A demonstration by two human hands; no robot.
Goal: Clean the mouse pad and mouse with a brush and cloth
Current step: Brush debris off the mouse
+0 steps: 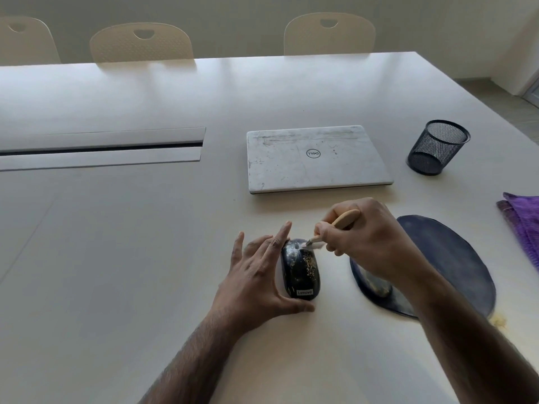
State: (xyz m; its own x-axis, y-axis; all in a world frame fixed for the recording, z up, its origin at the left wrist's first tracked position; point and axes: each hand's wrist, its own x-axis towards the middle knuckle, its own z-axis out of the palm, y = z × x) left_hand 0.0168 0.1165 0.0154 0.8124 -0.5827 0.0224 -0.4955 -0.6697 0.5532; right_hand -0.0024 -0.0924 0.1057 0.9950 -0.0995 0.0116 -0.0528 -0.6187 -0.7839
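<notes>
A black mouse (300,272), speckled with yellowish crumbs, lies on the white table (116,258). My left hand (256,275) holds it from the left: the index finger lies straight along its side and the thumb wraps round its near end. My right hand (361,237) grips a small wooden-handled brush (335,224), whose bristles touch the mouse's front by the scroll wheel. The dark blue mouse pad (455,263) lies to the right, partly under my right forearm, with crumbs on its near part. A purple cloth (522,220) lies at the right edge.
A closed white laptop (318,158) sits beyond the mouse. A black mesh pen cup (437,147) stands to its right. A cable slot (102,148) runs across the table at the left. Three chairs (141,42) stand along the far side.
</notes>
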